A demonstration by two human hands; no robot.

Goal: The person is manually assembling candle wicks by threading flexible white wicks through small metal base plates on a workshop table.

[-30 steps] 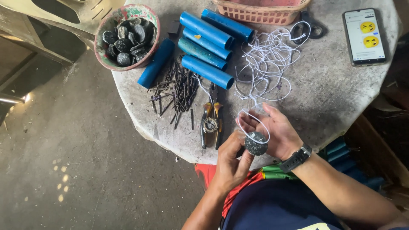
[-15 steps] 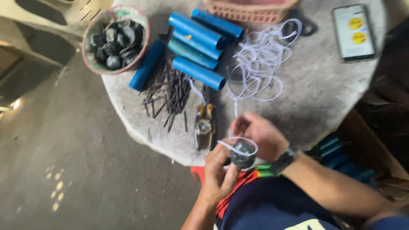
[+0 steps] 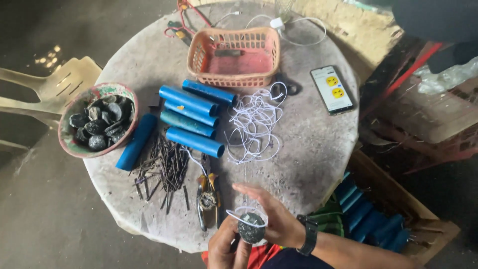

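both hands at the worktop's point(image 3: 308, 164) near edge, on a dark round lump point(image 3: 251, 227)

left hand point(image 3: 226, 246) grips the lump, white cord point(image 3: 244, 215) looped over it, right hand point(image 3: 271, 216) seemingly cupping; bowl point(image 3: 67, 134) holds dark lumps, orange basket point(image 3: 199, 55) looks nearly empty.

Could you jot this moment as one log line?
left hand: holds dark lump | right hand: loops white string round it | nearby: pliers, nails

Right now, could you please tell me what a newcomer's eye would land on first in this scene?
Probably the row of bright blue plastic tubes lying side by side at the middle of the round grey table, just in front of the orange plastic basket. At the near edge, the left hand and right hand hold a dark round lump looped with white string. A patterned bowl of dark lumps sits at the table's left edge.
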